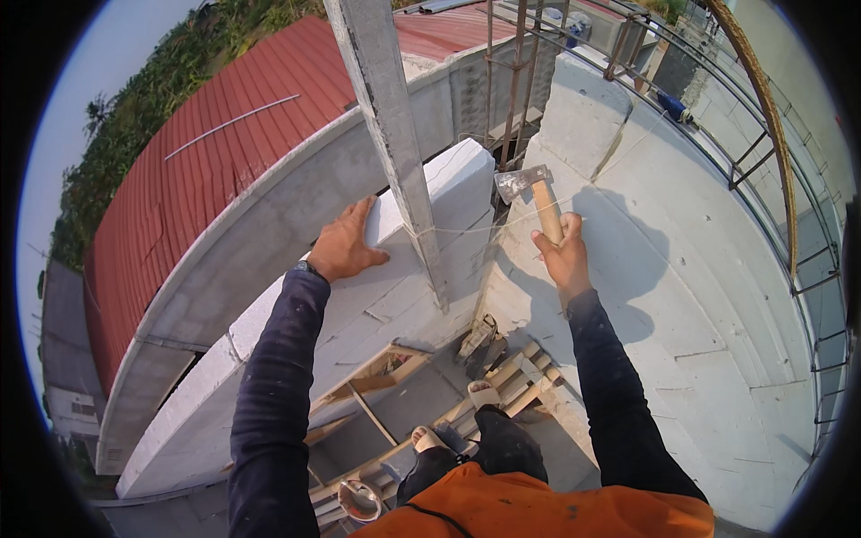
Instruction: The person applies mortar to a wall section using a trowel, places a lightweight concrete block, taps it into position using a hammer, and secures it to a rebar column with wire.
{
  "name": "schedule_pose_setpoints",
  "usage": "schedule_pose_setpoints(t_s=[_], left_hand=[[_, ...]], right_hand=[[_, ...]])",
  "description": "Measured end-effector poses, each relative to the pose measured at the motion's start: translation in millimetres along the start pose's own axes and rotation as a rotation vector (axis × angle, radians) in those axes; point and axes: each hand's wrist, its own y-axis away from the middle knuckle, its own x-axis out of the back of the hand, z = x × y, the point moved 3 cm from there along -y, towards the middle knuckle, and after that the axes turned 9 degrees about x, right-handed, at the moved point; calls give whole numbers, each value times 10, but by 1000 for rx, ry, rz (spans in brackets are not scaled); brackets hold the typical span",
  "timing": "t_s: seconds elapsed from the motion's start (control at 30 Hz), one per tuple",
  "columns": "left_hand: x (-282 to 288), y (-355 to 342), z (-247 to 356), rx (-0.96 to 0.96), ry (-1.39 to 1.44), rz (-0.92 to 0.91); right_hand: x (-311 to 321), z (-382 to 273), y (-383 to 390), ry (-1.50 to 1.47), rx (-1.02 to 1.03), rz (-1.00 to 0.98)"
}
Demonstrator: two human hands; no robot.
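My right hand [565, 258] is closed round the wooden handle of a hatchet [545, 208], whose grey metal head points up and left beside the end of a white block [462, 172]. That block tops a white block wall. On the wall's upper edge my left hand [343, 244] lies with fingers stretched out and thumb apart, gripping nothing. Between my hands a long, straight, grey-white bar [387, 108] stands tilted against the wall's near side. A thin string [457, 230] runs from the bar across to the hatchet area.
To the right rises another white block wall [717, 296], with rusty rebar cages [520, 81] at the corner and along its top. Below, my feet stand on wooden planks [516, 377] near a bucket [360, 498]. Beyond the left wall lies a red metal roof [215, 134].
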Motion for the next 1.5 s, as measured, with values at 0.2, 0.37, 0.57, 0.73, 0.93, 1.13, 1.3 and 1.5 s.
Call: schedule_pose_setpoints(t_s=[0.2, 0.37, 0.57, 0.73, 0.93, 1.13, 1.3, 1.5], left_hand=[[26, 3, 76, 56, -31, -51], [35, 0, 74, 27, -9, -24], [29, 13, 33, -3, -8, 10], [39, 6, 78, 55, -7, -38], [-13, -2, -1, 21, -28, -8], [10, 11, 47, 43, -29, -24], [-35, -56, 136, 24, -22, -15], [55, 153, -61, 143, -38, -29]], right_hand=[[-94, -86, -80, 458, 311, 159], [-156, -117, -341, 537, 346, 107], [-309, -357, -504, 609, 278, -28], [-357, -384, -632, 633, 106, -114], [-324, -307, -785, 555, 88, -194], [-285, -164, -903, 475, 92, -242], [-216, -11, -986, 375, -13, -280], [-560, -95, -961, 454, 154, -314]])
